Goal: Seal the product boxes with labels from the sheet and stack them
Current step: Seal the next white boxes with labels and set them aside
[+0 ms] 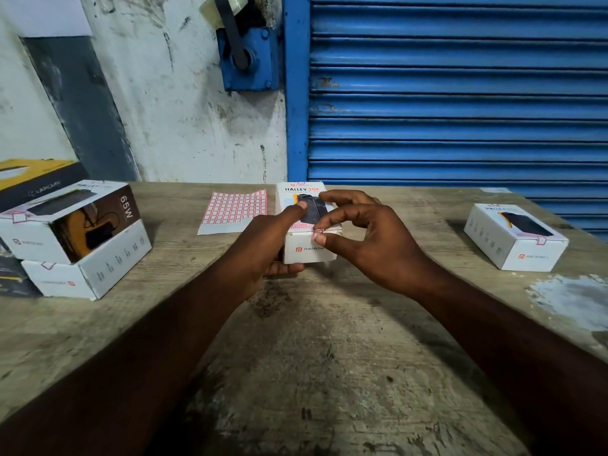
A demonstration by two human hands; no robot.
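Worn wooden tabletop is seen; at its middle the product box is gripped by the left hand, fingers curled under it, and a label is pinched over its near top edge by the right hand. Pressed unevenly, the label could crease or lift. Just left of the box the label sheet is laid, farther left two stacked boxes, well right a lone box; all closed, contents unseen.

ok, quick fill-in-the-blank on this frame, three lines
The left hand grips the middle box while the right hand pinches a ____ over its edge.
The stack at the left has ____ white boxes.
The lone box lies to the ____ of both hands.
Missing: label; two; right.
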